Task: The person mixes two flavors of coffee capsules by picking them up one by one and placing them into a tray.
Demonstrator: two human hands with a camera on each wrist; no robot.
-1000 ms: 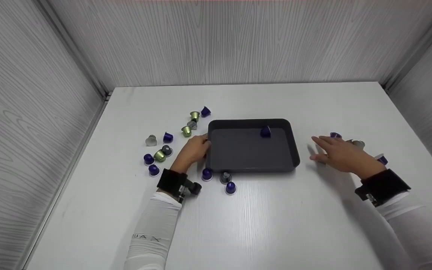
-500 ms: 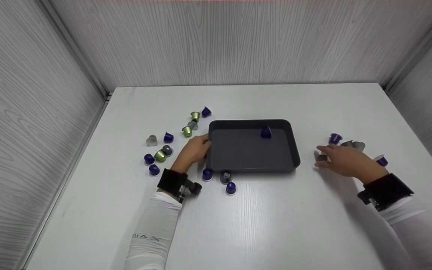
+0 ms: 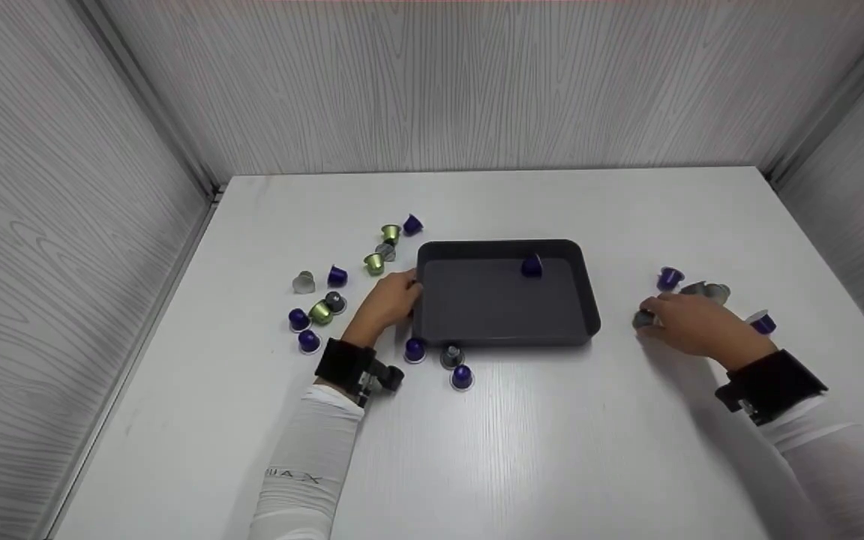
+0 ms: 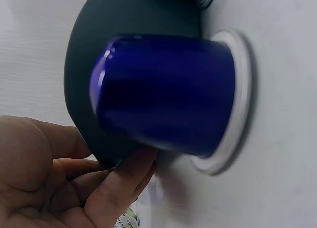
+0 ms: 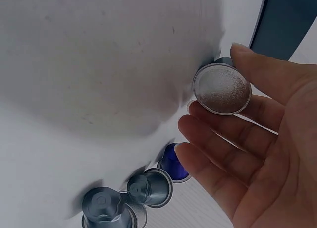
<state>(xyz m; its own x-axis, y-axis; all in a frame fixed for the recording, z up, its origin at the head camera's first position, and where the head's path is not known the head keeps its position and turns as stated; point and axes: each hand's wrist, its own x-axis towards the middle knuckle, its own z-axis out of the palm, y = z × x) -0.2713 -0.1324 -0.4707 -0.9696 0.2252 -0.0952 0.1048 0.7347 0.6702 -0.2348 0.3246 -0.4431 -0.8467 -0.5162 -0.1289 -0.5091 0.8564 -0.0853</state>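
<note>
A grey capsule [image 3: 643,319] is sitting between the thumb and fingers of the right hand [image 3: 689,322], on the side toward the right edge of the bench [image 3: 514,465]. The change is the pinch itself: a second ago the fingers were spreading wide, half a second ago they were straddling the capsule, and now the right grip is grasping it, its flat silvery lid facing the right wrist camera. That seems to be putting this one capsule under control, while the others are lying loose; whether it is touching the bench or hanging just above, I cannot tell. Just beyond that hand, a purple capsule [image 3: 670,279] is lying near two silver-grey capsules [image 3: 718,292], and a lidded purple capsule [image 3: 763,322] is resting closest to the bench's right edge. To the left, the dark tray [image 3: 503,304] is staying put with a single blue capsule [image 3: 531,265] lying inside by its far wall. The left hand [image 3: 388,300] is keeping its grip on the tray's left wall, apparently steadying it. Three capsules [image 3: 415,349] are standing along the tray's near side, and a mixed scatter of capsules [image 3: 320,312] is spreading toward the bench's left edge.
</note>
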